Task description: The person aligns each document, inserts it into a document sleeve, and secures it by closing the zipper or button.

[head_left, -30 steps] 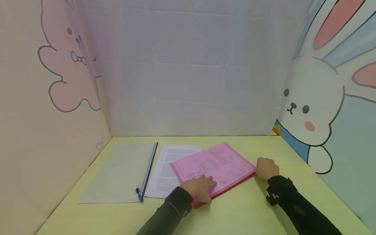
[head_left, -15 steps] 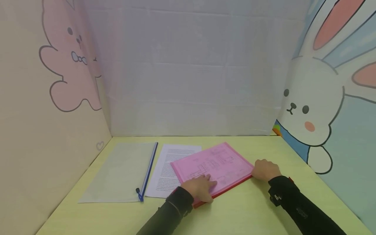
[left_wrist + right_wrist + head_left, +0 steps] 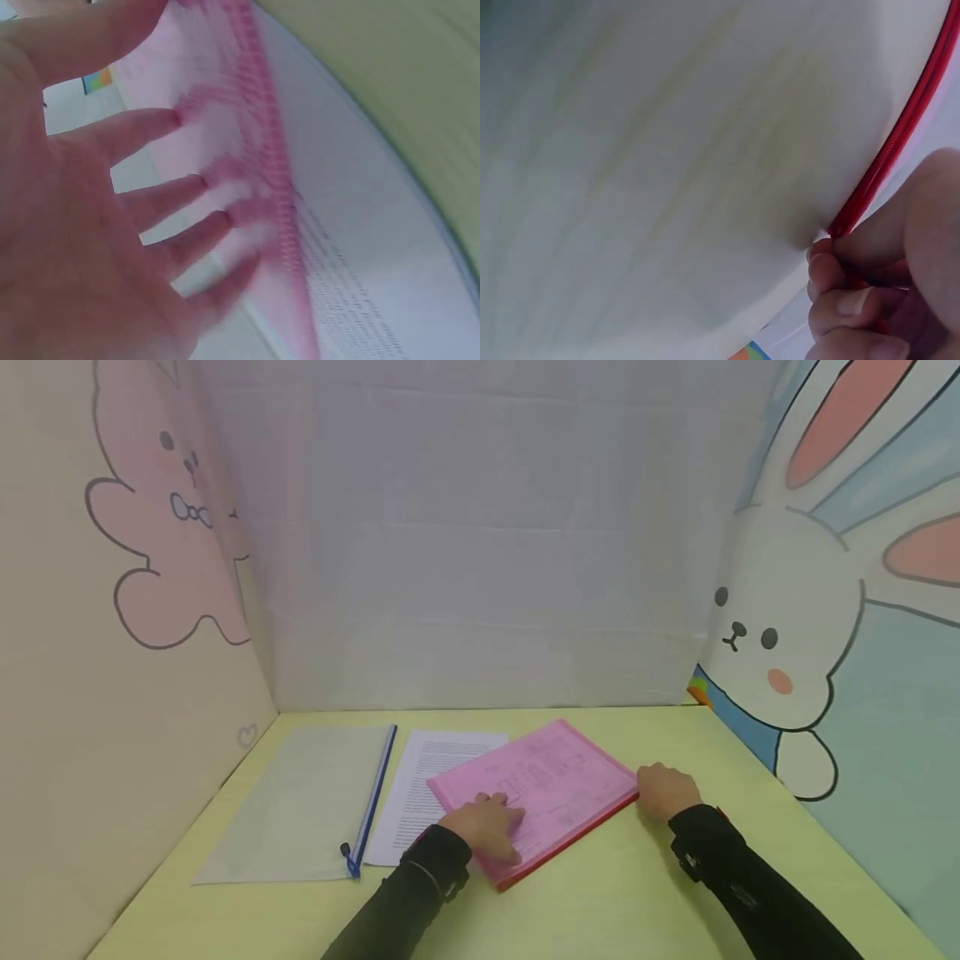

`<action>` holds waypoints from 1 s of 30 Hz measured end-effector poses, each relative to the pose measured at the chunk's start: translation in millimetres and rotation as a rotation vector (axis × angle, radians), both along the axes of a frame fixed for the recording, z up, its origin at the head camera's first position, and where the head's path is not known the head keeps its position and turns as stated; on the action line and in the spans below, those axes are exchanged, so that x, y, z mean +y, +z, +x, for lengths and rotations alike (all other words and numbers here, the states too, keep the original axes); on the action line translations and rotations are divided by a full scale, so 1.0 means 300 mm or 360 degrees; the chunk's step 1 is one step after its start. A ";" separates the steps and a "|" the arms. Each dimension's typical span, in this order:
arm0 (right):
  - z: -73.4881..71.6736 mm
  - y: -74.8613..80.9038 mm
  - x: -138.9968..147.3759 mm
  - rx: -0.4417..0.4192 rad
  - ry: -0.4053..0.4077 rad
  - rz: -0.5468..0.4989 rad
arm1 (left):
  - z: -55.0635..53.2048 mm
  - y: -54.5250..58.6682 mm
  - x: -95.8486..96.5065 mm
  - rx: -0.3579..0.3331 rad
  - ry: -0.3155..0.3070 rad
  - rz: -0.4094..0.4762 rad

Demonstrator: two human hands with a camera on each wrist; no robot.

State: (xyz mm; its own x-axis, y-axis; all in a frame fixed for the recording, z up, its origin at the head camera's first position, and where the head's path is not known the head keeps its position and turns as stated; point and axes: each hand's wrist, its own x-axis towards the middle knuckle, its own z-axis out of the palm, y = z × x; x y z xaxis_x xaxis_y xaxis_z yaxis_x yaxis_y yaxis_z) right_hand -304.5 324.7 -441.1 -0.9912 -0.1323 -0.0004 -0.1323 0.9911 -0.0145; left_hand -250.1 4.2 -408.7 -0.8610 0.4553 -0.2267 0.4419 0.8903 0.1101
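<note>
A pink see-through zip folder (image 3: 570, 785) with printed sheets showing through lies slanted on the table, its red zipper (image 3: 900, 135) along the near edge. My left hand (image 3: 483, 827) rests on its left part with fingers spread; in the left wrist view the fingertips (image 3: 196, 184) touch the pink plastic. At the folder's right corner, my right hand (image 3: 666, 791) pinches the red zipper pull (image 3: 855, 283) at the zipper's end. The curled fingers hide most of the pull.
A white printed sheet (image 3: 420, 777) lies partly under the folder. Left of it is a clear zip folder (image 3: 300, 802) with a blue zipper (image 3: 377, 789). The yellow table (image 3: 615, 893) is bounded by a pale back wall (image 3: 480, 568) and rabbit-printed side panels (image 3: 892, 735).
My left hand has slid a little left and away over the pink folder, baring its near corner. The right hand has shifted slightly left at the zipper's end. The view has turned slightly.
</note>
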 end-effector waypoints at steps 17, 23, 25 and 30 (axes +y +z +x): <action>-0.007 0.012 0.035 -0.0231 0.0071 0.0027 | -0.024 -0.025 -0.034 -0.0114 0.0121 0.0021; 0.002 0.017 0.026 -0.0174 0.0116 0.0054 | -0.027 -0.034 -0.034 -0.0123 0.0137 0.0023; 0.008 0.020 0.022 -0.0121 0.0139 0.0080 | -0.025 -0.032 -0.033 -0.0119 0.0139 0.0024; 0.014 0.025 0.010 -0.0085 0.0175 0.0112 | -0.020 -0.021 -0.033 -0.0123 0.0137 0.0022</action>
State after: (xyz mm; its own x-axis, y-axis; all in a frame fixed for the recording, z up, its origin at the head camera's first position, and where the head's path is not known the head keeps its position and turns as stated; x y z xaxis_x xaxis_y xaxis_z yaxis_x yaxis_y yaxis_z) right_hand -300.3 327.7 -433.7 -0.9690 -0.2382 -0.0658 -0.2413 0.9694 0.0448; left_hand -256.0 -5.8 -415.1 -0.8772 0.3842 -0.2879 0.3538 0.9227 0.1533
